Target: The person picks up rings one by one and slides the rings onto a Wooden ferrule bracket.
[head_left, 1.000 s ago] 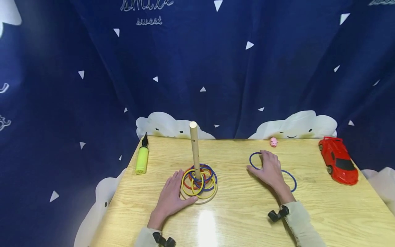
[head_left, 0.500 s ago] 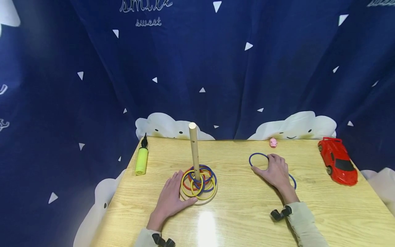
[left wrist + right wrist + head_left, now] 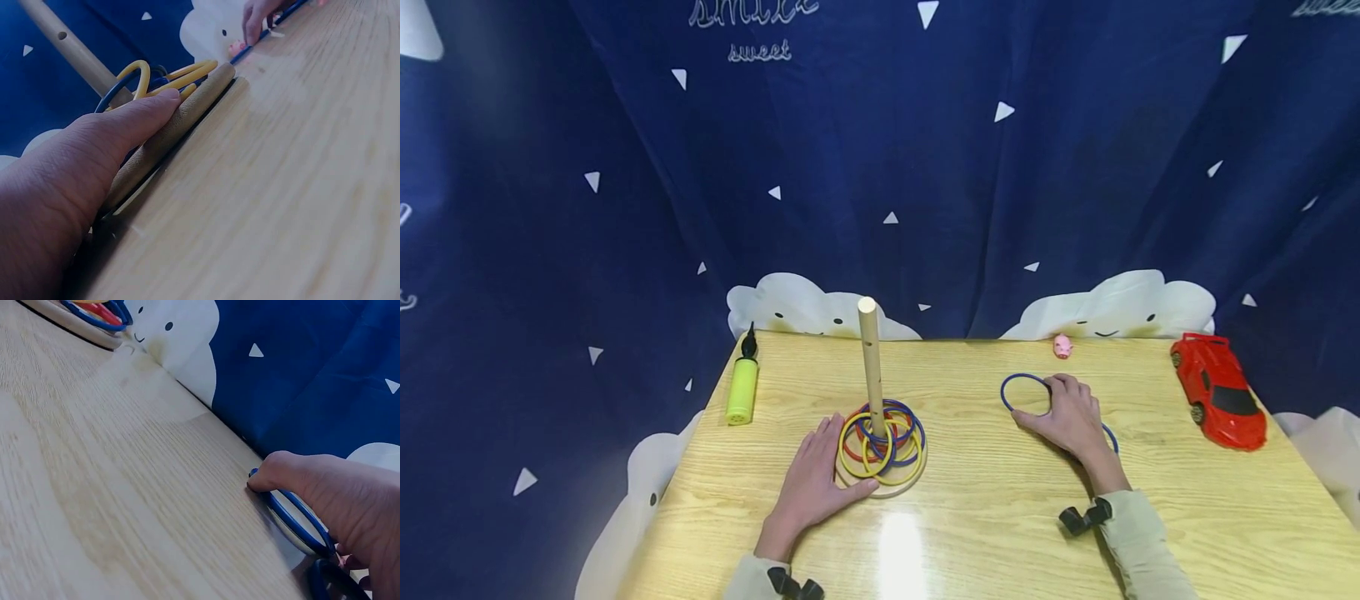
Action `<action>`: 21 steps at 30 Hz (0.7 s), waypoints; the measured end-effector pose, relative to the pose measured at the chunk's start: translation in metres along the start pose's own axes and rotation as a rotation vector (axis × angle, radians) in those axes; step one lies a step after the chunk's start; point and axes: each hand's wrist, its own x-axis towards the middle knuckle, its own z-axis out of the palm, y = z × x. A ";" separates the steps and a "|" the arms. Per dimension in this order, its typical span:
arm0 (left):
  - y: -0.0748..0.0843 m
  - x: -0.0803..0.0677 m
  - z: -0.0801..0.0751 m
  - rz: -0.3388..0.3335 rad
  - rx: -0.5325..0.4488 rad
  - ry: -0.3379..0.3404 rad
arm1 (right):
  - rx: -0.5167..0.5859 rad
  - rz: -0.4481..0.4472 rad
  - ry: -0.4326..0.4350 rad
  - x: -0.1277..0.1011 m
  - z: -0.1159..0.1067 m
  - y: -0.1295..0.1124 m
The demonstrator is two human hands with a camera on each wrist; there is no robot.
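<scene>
A round wooden base (image 3: 889, 492) carries an upright peg (image 3: 871, 358), with several red, blue and yellow rings (image 3: 840, 446) lying around its foot. My left hand (image 3: 811, 477) rests at the left side of this base, fingers fairly straight; in the left wrist view its thumb (image 3: 140, 115) lies over the rim. To the right, my right hand (image 3: 1071, 417) pinches a blue ring (image 3: 1002, 393), its thumb on the near side and fingers at the right side. Another blue ring (image 3: 1113, 436) lies partly hidden behind the right wrist.
A yellow-green hand pump (image 3: 742, 390) lies at the table's left edge. A pink pig figure (image 3: 1062, 347) sits at the back edge, beyond the right hand. A red toy car (image 3: 1217, 392) stands at the right edge. A dark blue curtain (image 3: 940, 183) hangs behind the table.
My right hand has shifted right and slightly nearer, coming to the right side of the blue ring. That ring has since moved slightly left. The left hand has stayed at the base.
</scene>
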 end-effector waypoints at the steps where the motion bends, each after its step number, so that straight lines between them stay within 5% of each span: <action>1: 0.001 0.000 -0.001 0.005 -0.002 0.006 | 0.002 -0.003 0.001 0.000 0.000 0.000; 12: 0.000 -0.001 0.000 0.039 -0.013 0.061 | -0.030 -0.065 0.115 0.000 0.016 -0.012; 21: 0.002 -0.001 0.000 0.048 -0.017 0.072 | -0.025 -0.121 0.114 -0.001 0.017 -0.020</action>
